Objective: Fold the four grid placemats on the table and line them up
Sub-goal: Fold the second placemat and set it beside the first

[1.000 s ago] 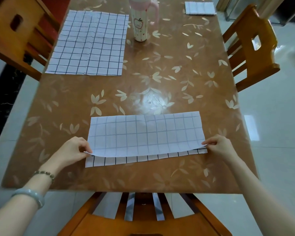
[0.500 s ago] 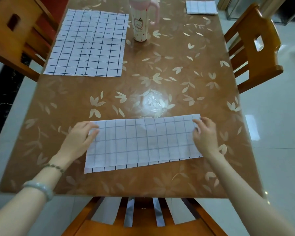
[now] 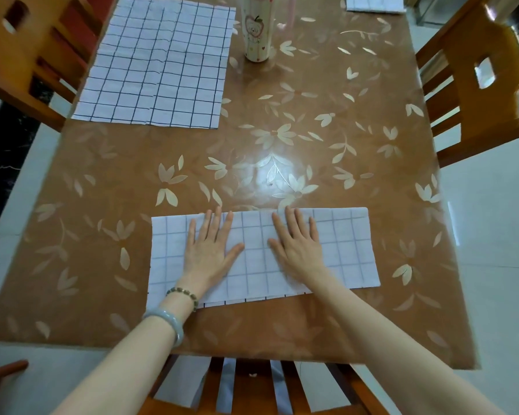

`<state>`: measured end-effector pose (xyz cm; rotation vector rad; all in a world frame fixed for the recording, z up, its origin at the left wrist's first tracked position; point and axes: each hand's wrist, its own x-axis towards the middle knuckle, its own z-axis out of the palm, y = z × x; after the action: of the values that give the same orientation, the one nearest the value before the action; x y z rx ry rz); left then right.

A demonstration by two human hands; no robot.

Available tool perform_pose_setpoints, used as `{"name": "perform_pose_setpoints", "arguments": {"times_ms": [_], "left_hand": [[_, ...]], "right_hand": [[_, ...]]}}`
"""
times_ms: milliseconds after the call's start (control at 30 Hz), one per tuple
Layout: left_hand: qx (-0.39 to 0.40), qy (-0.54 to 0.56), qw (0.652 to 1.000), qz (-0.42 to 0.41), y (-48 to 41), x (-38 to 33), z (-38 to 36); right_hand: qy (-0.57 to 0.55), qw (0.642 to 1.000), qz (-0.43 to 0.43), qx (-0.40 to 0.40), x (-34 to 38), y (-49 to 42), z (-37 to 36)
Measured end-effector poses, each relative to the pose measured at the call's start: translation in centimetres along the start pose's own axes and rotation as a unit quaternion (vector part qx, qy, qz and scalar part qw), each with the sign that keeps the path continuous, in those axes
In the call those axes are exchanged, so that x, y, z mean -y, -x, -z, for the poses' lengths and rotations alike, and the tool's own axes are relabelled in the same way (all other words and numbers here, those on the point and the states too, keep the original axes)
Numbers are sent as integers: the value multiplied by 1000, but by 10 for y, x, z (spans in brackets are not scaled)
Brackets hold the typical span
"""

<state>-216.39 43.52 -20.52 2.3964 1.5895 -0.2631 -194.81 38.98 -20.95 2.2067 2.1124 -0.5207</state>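
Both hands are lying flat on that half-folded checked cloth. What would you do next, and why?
Probably slide both palms outward to press the fold flat. The left hand and right hand lie open near the middle of the folded placemat, its ends are untouched, and its lower layer peeks out along the near edge.

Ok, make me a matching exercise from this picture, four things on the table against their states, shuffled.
1 cup
2 nearest placemat
3 placemat left of the cup
4 placemat right of the cup

a spread flat, unfolded
b folded small, cut by the top edge
c standing upright
d folded once, under left hand and right hand

Pairs: 1-c, 2-d, 3-a, 4-b
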Motion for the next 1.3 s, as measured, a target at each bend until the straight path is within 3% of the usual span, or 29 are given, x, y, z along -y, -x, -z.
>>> {"name": "perform_pose_setpoints", "arguments": {"times_ms": [100,200,233,300,467,533,700,800,867,933,1033,1133,1300], "left_hand": [[5,1,1000,0,-1,3,1],[12,0,1000,-5,-1,4,1],[13,-1,1000,-7,-1,5,2],[12,1,1000,-13,-3,6,3],[23,-20,998,-51,-9,15,7],[21,-27,997,-69,-12,18,8],[26,-29,993,-115,-19,28,13],[25,-31,991,-125,-18,31,14],[24,-33,992,-123,-18,30,14],[20,-29,992,-122,-18,29,13],[16,-31,992,-122,-16,29,12],[7,-32,992,-119,-18,29,10],[10,-41,992,-119,-20,31,9]], "right_hand": [[-48,998,-40,-18,-26,0,10],[-182,960,-138,-164,-65,-3,35],[-215,943,-185,-172,-79,-6,45],[-233,936,-236,-118,-110,-12,64],[-256,940,-220,56,-142,-19,95],[-260,937,-219,84,-144,-17,98],[-260,937,-228,51,-145,-9,95],[-143,961,-235,-38,-129,-7,89],[-92,965,-183,-162,-94,-6,74],[-76,965,-60,-243,-39,-6,57],[-64,984,72,-148,39,-6,23],[-28,997,52,-57,60,-10,-1],[-1,999,7,-38,-3,-6,-4]]}}
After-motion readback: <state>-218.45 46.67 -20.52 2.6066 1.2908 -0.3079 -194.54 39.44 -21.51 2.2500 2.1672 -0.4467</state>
